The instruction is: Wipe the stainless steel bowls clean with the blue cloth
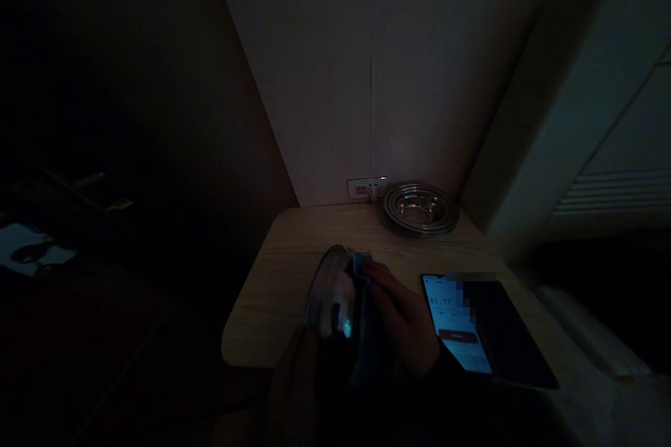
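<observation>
A shiny metal plate (331, 290) is held tilted over the near part of the small wooden table (272, 279). My left hand (296, 367) grips its lower left rim, fingers closed around the edge. On the plate's right side my right hand (401, 311) presses a bluish cloth (361, 267) against the rim, with its fingers bent over the fabric. The cloth hangs down below my fingers into shadow. Darkness hides the plate's lower part and most of my left hand.
A stack of metal plates (421, 209) stands at the table's back right, near a wall socket (367, 188). On the right lies a phone with a lit screen (453, 325), beside a dark flat cover (516, 335). A wall rises behind the table.
</observation>
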`<state>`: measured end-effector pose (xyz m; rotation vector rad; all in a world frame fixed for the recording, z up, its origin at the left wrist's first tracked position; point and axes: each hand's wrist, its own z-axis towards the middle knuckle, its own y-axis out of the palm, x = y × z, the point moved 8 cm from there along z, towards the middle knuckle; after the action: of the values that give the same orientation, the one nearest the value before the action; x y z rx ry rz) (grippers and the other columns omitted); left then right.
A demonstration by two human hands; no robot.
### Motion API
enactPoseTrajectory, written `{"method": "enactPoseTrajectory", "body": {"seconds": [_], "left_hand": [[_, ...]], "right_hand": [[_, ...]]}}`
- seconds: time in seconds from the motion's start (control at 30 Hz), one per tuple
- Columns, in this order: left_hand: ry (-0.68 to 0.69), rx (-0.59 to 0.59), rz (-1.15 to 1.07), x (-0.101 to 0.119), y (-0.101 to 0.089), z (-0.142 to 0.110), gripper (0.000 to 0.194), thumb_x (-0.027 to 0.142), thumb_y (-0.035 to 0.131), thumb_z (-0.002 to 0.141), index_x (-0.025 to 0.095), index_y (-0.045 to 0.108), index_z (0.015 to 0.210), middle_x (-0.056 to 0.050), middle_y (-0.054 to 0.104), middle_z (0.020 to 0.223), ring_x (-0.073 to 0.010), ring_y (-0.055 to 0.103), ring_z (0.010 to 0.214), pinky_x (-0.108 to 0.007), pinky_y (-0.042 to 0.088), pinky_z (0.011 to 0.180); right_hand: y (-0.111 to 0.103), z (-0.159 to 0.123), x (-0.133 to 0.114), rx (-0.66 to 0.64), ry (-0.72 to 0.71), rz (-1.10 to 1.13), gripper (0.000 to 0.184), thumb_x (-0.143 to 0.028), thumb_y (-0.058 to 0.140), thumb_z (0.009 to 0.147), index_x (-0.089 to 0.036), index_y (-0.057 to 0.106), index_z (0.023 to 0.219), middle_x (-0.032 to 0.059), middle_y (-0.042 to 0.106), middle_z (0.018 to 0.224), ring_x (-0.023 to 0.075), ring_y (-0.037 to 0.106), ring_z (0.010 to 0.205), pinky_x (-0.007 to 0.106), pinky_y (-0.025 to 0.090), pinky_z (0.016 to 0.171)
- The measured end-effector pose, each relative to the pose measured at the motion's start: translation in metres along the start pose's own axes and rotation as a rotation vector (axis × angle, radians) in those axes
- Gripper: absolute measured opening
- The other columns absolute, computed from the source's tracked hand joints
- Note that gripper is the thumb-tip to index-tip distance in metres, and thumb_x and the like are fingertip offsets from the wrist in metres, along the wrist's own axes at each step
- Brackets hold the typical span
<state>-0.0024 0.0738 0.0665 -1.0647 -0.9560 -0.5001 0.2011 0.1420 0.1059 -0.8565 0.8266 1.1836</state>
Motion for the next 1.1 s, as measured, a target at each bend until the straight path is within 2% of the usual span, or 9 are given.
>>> {"method": "enactPoseTrajectory", "body": {"seconds": [0.07, 0.17, 0.37, 0.5, 0.6, 0.77, 0.87, 0.93, 1.1], "left_hand": [[0.052, 0.026, 0.012, 0.007, -0.004, -0.004, 0.034, 0.033, 0.055, 0.064, 0.026, 0.068, 0.095, -0.004, 0.058, 0.122, -0.0305, 0.045, 0.12, -0.043, 0.036, 0.101], [0.044, -0.007, -0.012, 0.011, -0.004, -0.004, 0.032, 0.038, 0.06, 0.063, 0.026, 0.069, 0.092, -0.004, 0.062, 0.117, -0.0306, 0.044, 0.121, -0.041, 0.039, 0.099], [-0.185, -0.202, -0.145, 0.012, 0.023, 0.006, 0.035, 0.044, 0.061, 0.067, 0.022, 0.07, 0.092, -0.008, 0.067, 0.107, -0.0282, 0.061, 0.101, -0.036, 0.051, 0.083], [-0.181, -0.339, -0.187, 0.025, 0.042, 0.0, 0.041, 0.046, 0.057, 0.07, 0.019, 0.069, 0.097, -0.01, 0.067, 0.106, -0.0282, 0.061, 0.1, -0.036, 0.05, 0.084], [-0.186, -0.342, -0.158, 0.027, 0.042, -0.003, 0.044, 0.047, 0.052, 0.073, 0.017, 0.068, 0.101, -0.01, 0.067, 0.106, -0.0278, 0.06, 0.101, -0.037, 0.048, 0.087], [-0.171, -0.366, -0.165, 0.027, 0.043, -0.002, 0.041, 0.047, 0.054, 0.071, 0.018, 0.07, 0.094, -0.009, 0.07, 0.098, -0.027, 0.063, 0.093, -0.035, 0.05, 0.081], [-0.151, -0.323, -0.204, 0.026, 0.042, -0.001, 0.042, 0.049, 0.052, 0.073, 0.017, 0.07, 0.094, -0.01, 0.07, 0.098, -0.0267, 0.063, 0.093, -0.035, 0.049, 0.083], [-0.178, -0.293, -0.188, 0.021, 0.04, 0.001, 0.044, 0.051, 0.052, 0.072, 0.017, 0.07, 0.093, -0.01, 0.069, 0.1, -0.0274, 0.062, 0.095, -0.035, 0.049, 0.083], [-0.158, -0.328, -0.142, 0.025, 0.038, 0.004, 0.042, 0.049, 0.055, 0.068, 0.017, 0.07, 0.091, -0.01, 0.07, 0.097, -0.027, 0.064, 0.09, -0.034, 0.051, 0.078]], "right_hand": [[-0.002, -0.001, -0.001, 0.0, -0.021, -0.017, 0.028, -0.023, 0.049, 0.086, -0.028, 0.062, 0.111, 0.0026, 0.058, 0.122, 0.0201, 0.052, 0.115, 0.04, 0.044, 0.097], [-0.004, -0.007, -0.01, -0.004, -0.06, -0.051, 0.029, -0.021, 0.05, 0.086, -0.029, 0.061, 0.112, 0.0032, 0.056, 0.124, 0.0204, 0.051, 0.116, 0.04, 0.045, 0.096], [0.003, -0.019, -0.046, -0.084, -0.214, -0.179, 0.026, -0.018, 0.057, 0.082, -0.031, 0.065, 0.104, 0.0032, 0.055, 0.126, 0.0237, 0.039, 0.125, 0.045, 0.042, 0.097], [-0.002, 0.005, -0.039, -0.051, -0.103, -0.121, 0.017, -0.019, 0.061, 0.077, -0.025, 0.064, 0.092, 0.0058, 0.059, 0.119, 0.0239, 0.047, 0.118, 0.044, 0.04, 0.097], [-0.002, 0.016, -0.03, -0.065, 0.003, -0.041, 0.017, -0.021, 0.056, 0.078, -0.023, 0.061, 0.095, 0.0072, 0.06, 0.116, 0.0225, 0.053, 0.11, 0.043, 0.039, 0.097], [0.006, 0.007, -0.037, -0.117, -0.037, -0.049, 0.028, -0.017, 0.06, 0.075, -0.025, 0.06, 0.101, 0.0046, 0.05, 0.13, 0.0223, 0.035, 0.128, 0.042, 0.028, 0.105], [0.005, 0.013, -0.033, -0.087, 0.007, -0.008, 0.018, -0.02, 0.057, 0.076, -0.023, 0.061, 0.093, 0.006, 0.058, 0.118, 0.0227, 0.049, 0.115, 0.042, 0.034, 0.1], [0.006, 0.015, -0.031, -0.083, 0.019, 0.015, 0.018, -0.021, 0.054, 0.078, -0.023, 0.061, 0.095, 0.0067, 0.059, 0.115, 0.0221, 0.053, 0.11, 0.042, 0.036, 0.098], [0.012, 0.007, -0.039, -0.152, -0.064, -0.023, 0.031, -0.015, 0.059, 0.075, -0.025, 0.058, 0.105, 0.005, 0.048, 0.131, 0.0224, 0.034, 0.128, 0.042, 0.027, 0.105]]}}
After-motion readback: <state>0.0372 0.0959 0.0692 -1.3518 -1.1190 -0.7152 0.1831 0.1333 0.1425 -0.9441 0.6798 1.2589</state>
